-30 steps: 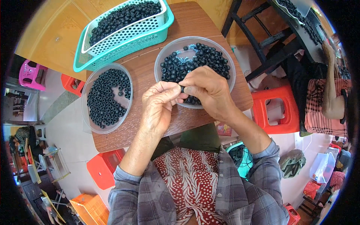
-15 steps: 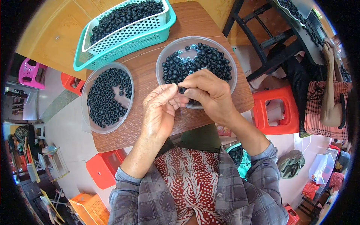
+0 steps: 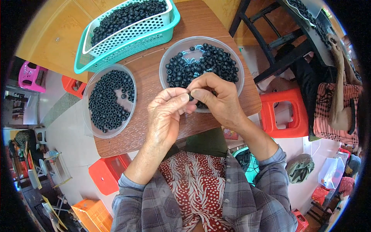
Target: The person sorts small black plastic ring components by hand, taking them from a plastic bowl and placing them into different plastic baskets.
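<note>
Both hands, left hand (image 3: 167, 112) and right hand (image 3: 217, 97), pinch one small black ring (image 3: 190, 97) above the clear bowl's (image 3: 170, 58) near rim.

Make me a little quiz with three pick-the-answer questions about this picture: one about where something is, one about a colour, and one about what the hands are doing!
1. Where is the teal basket?
A. At the far side of the wooden table
B. On the person's lap
C. On the red stool

2. What colour are the small rings in the left clear bowl?
A. White
B. Black
C. Yellow

3. What are the left hand and right hand doing?
A. Lying flat on the table
B. Resting inside the basket
C. Pinching one small black piece together

Answers:
1. A, the basket sits at the table's far edge, beyond both bowls.
2. B, the bowl holds only black rings.
3. C, both hands' fingertips meet on the piece, above the near rim of the right clear bowl.
</note>
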Available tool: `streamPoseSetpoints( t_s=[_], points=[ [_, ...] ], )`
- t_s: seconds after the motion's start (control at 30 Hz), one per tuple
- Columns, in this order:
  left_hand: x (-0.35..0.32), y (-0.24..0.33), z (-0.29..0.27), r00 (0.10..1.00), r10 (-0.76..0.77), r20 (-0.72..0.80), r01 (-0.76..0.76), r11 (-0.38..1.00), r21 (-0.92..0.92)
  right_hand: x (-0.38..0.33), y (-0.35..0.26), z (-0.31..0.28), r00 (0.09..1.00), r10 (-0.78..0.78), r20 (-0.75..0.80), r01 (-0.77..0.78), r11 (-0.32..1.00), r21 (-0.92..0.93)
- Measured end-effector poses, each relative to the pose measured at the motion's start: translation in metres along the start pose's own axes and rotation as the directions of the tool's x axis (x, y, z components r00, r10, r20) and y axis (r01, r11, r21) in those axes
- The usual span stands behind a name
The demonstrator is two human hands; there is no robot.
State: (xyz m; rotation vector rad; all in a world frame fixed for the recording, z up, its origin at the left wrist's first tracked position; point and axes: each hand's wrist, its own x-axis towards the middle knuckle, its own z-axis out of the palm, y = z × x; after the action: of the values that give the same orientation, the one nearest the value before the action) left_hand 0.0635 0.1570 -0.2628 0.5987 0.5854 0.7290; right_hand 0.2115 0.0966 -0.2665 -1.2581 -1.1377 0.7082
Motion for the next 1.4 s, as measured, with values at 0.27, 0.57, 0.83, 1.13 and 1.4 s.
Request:
streamPoseSetpoints(
  t_s=[0.27, 0.57, 0.83, 1.13, 1.4],
  points=[
    [-0.014, -0.008, -0.01, 0.999, -0.006, 0.046, 0.001, 0.996, 0.093, -0.008, -0.011, -0.011, 0.999, -0.024, 0.045, 0.03, 0.991, -0.131],
    [-0.025, -0.018, -0.037, 0.997, -0.071, 0.005, 0.07, 0.992, 0.1, 0.014, 0.026, -0.029, 0.934, -0.315, 0.166, 0.352, 0.743, -0.57],
    [-0.024, -0.024, -0.041, 0.995, -0.092, -0.035, 0.094, 0.994, 0.06, 0.026, 0.028, -0.004, 0.892, -0.194, 0.408, 0.452, 0.397, -0.799],
    [-0.023, -0.02, -0.043, 0.997, -0.074, -0.035, 0.076, 0.995, 0.069, 0.027, 0.026, 0.004, 0.914, -0.13, 0.384, 0.398, 0.46, -0.793],
    [-0.022, -0.021, -0.044, 0.998, -0.055, -0.038, 0.057, 0.997, 0.058, 0.03, 0.029, 0.005, 0.904, -0.113, 0.413, 0.42, 0.417, -0.806]
  ],
)
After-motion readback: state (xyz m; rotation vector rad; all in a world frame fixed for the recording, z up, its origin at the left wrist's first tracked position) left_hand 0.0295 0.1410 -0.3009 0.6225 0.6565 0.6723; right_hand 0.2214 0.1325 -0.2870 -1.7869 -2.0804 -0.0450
